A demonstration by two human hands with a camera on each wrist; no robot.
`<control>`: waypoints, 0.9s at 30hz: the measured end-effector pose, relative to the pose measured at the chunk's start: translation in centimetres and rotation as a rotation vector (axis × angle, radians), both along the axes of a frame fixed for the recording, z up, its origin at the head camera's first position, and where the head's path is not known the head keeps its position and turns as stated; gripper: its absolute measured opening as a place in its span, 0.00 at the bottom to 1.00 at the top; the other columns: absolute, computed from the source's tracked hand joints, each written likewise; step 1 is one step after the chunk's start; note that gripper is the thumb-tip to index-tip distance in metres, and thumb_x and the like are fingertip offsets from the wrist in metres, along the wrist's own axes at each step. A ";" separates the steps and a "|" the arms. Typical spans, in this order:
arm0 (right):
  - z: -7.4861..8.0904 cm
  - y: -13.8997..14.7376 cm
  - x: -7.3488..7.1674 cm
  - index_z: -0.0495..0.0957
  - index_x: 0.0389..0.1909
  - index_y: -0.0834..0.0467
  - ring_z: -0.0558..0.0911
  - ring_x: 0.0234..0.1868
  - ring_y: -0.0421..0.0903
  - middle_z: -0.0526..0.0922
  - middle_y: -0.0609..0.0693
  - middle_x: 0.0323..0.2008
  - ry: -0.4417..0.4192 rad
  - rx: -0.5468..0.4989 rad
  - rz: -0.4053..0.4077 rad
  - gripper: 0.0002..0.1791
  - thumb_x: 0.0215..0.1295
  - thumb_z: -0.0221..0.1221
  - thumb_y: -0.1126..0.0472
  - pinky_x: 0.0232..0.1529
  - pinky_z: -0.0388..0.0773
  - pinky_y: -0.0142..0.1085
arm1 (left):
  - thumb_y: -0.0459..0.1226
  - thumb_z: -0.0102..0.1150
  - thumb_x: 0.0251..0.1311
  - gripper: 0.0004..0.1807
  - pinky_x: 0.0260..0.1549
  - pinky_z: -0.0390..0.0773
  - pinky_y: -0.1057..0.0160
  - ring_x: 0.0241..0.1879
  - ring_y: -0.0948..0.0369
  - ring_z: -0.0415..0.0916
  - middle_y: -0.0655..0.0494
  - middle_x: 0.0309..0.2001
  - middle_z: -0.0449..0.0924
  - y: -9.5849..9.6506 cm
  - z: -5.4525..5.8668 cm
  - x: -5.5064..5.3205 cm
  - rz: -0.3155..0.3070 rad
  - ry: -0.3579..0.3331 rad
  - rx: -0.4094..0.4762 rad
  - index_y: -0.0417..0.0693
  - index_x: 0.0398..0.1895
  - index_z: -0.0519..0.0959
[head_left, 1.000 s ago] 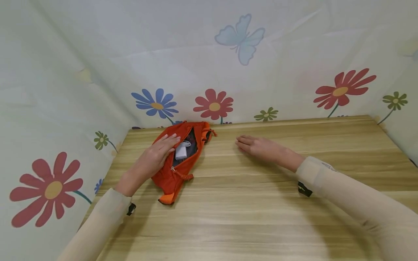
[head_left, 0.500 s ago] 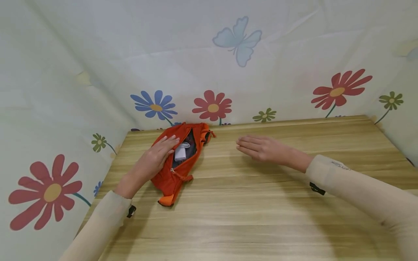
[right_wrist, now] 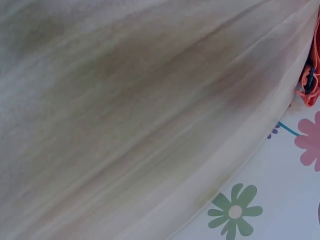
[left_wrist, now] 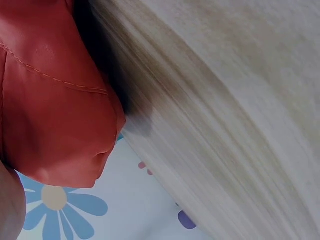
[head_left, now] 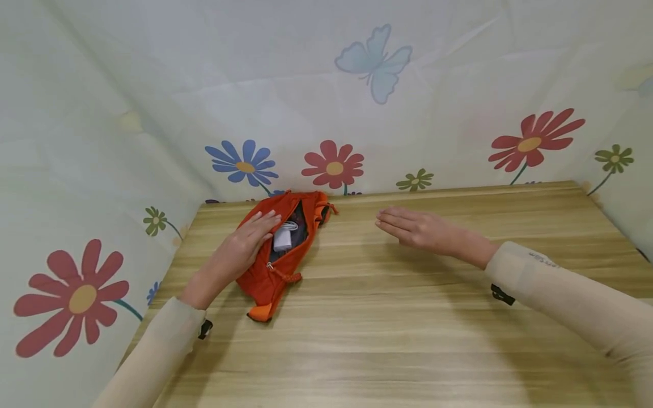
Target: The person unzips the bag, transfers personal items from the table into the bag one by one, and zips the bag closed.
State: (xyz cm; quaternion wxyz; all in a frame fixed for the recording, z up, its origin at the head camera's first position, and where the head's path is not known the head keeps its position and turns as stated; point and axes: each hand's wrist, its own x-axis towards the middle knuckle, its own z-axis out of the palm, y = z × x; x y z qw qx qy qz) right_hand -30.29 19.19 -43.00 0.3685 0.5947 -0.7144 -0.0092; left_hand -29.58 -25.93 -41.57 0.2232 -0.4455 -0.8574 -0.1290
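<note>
An orange-red zippered pouch (head_left: 260,286) lies at the back left of the table, its zipper undone. Inside the opening sits a white charger (head_left: 282,239) with a coiled white cable (head_left: 289,225). My left hand (head_left: 242,246) rests on the pouch's left side, fingers extended near the opening; the left wrist view has the pouch's stitched fabric (left_wrist: 55,110) filling its upper left. Well to the right of the pouch, my right hand (head_left: 420,229) is held over the table with straight fingers together and nothing in it. In the right wrist view only the pouch's end (right_wrist: 310,85) shows.
The wood-grain table (head_left: 357,340) ends at the back against a white cloth wall (head_left: 285,102) printed with flowers and a butterfly. A similar cloth stands along the left side. A braided zipper pull (head_left: 288,276) hangs from the pouch's near side.
My right hand has shifted slightly to the right, away from the pouch. The left hand, the pouch and the charger stay where they were.
</note>
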 end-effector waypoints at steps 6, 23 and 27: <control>0.8 -0.2 0.0 0.78 0.60 0.69 0.82 0.60 0.57 0.81 0.63 0.60 -0.018 0.009 0.002 0.27 0.85 0.33 0.59 0.57 0.80 0.49 | 0.28 0.61 0.66 0.27 0.67 0.67 0.43 0.67 0.45 0.72 0.39 0.66 0.75 0.0 0.2 0.1 0.005 0.002 0.000 0.37 0.69 0.73; 2.4 -3.6 0.9 0.72 0.67 0.68 0.74 0.69 0.57 0.73 0.62 0.69 -0.101 0.099 -0.023 0.38 0.53 0.71 0.73 0.62 0.76 0.48 | 0.26 0.64 0.63 0.27 0.65 0.70 0.41 0.65 0.43 0.74 0.38 0.64 0.76 0.3 0.4 0.1 -0.021 0.022 0.003 0.33 0.67 0.74; 2.6 -4.6 0.9 0.73 0.67 0.68 0.74 0.69 0.57 0.73 0.62 0.69 -0.089 0.098 -0.007 0.36 0.54 0.70 0.72 0.64 0.75 0.47 | 0.27 0.62 0.65 0.26 0.65 0.70 0.41 0.65 0.43 0.73 0.39 0.65 0.76 0.3 0.4 0.0 -0.016 0.014 0.002 0.34 0.67 0.74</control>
